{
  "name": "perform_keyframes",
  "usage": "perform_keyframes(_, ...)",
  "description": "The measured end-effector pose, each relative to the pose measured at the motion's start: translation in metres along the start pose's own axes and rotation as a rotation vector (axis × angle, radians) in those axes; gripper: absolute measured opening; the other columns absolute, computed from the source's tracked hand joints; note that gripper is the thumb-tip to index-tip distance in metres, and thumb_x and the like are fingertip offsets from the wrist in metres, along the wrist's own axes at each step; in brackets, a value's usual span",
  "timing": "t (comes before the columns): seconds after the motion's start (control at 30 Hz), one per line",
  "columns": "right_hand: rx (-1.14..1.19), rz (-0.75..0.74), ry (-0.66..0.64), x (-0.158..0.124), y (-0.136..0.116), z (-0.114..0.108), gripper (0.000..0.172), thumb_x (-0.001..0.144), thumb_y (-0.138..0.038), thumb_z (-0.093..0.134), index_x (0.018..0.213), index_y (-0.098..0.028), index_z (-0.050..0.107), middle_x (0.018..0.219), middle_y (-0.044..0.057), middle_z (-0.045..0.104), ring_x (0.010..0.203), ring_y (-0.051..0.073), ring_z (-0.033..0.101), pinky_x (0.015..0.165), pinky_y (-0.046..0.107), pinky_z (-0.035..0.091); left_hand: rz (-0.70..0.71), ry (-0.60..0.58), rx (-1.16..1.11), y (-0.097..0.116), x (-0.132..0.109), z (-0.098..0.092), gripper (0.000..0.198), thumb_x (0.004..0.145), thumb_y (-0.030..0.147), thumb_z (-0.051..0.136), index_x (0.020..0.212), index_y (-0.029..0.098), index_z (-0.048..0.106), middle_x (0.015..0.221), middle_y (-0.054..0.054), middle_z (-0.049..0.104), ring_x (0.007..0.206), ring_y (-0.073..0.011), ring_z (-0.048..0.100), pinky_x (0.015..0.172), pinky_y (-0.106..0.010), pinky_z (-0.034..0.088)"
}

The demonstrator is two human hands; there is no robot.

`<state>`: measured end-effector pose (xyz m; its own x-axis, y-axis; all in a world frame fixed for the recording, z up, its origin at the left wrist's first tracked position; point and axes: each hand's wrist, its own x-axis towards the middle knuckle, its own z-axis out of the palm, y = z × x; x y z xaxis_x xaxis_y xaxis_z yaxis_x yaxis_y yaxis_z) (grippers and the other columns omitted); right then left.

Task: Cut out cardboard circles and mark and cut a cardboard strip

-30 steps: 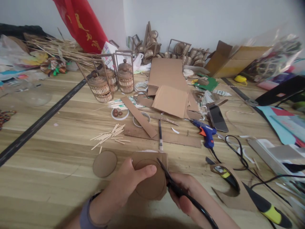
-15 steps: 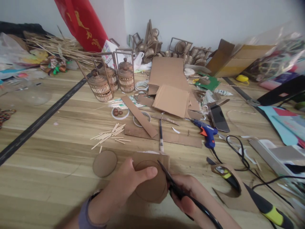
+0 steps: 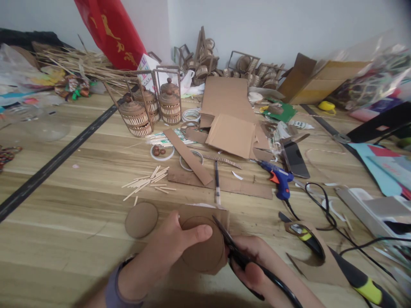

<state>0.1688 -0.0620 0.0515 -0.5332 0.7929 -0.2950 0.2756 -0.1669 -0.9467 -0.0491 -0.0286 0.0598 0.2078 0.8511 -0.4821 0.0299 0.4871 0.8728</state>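
My left hand (image 3: 167,252) grips a brown cardboard piece (image 3: 205,244) with a circle drawn on it, thumb lying across its top. My right hand (image 3: 257,265) is closed on black-handled scissors (image 3: 239,254), whose blades bite into the cardboard's right edge along the circle. A finished cardboard disc (image 3: 141,219) lies flat on the wooden table (image 3: 80,205) just left of my left hand. A dark pen or brush (image 3: 216,182) lies just beyond the cardboard piece.
Loose wooden sticks (image 3: 147,182) lie beyond the disc. A blue glue gun (image 3: 278,179) with its black cord, a phone (image 3: 295,159), yellow-handled tools (image 3: 359,280), cardboard sheets (image 3: 231,128) and small woven lanterns (image 3: 150,109) crowd the table's middle and right.
The scissors have crept slightly further along the circle's edge and the cardboard has turned a little in my left hand. Nothing else has moved.
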Motion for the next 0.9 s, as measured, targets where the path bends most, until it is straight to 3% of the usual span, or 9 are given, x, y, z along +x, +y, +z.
perform_keyframes(0.17,-0.011,-0.017,0.002,0.0003,-0.0004,-0.0015,0.078,0.077,-0.099,0.036,0.069,-0.021,0.042,0.063,-0.006,0.032,0.059,0.011,0.027,0.053,0.027,0.020,0.010,-0.033,-0.014,0.0009,-0.0001,0.0000,0.044,0.065,0.048,0.081,0.098,0.020,0.074,0.108,-0.011,0.081,0.109,-0.0377,0.071,0.098,-0.049,0.053)
perform_keyframes(0.3,-0.046,-0.005,0.012,0.0011,-0.0016,-0.0017,0.081,0.075,-0.100,0.035,0.068,-0.020,0.045,0.063,-0.006,0.032,0.059,0.012,0.027,0.054,0.027,0.020,0.004,0.040,0.024,0.0022,-0.0016,0.0008,0.044,0.063,0.047,0.082,0.097,0.021,0.075,0.110,-0.011,0.081,0.117,-0.0381,0.068,0.104,-0.048,0.050)
perform_keyframes(0.6,0.043,0.089,-0.012,0.0034,-0.0091,0.0010,0.096,0.053,-0.108,0.035,0.077,-0.019,0.059,0.054,-0.005,0.040,0.051,0.011,0.029,0.049,0.027,0.021,0.012,-0.046,-0.052,0.0001,0.0005,0.0001,0.037,0.068,0.045,0.081,0.096,0.021,0.078,0.102,-0.009,0.083,0.100,-0.0341,0.074,0.098,-0.047,0.054)
perform_keyframes(0.9,0.019,0.037,0.012,0.0020,-0.0020,0.0001,0.081,0.068,-0.102,0.039,0.066,-0.021,0.043,0.060,-0.006,0.033,0.056,0.011,0.026,0.053,0.027,0.020,0.038,0.011,0.001,0.0006,-0.0009,-0.0005,0.037,0.066,0.045,0.082,0.096,0.024,0.077,0.104,-0.008,0.082,0.113,-0.0367,0.070,0.105,-0.048,0.050)
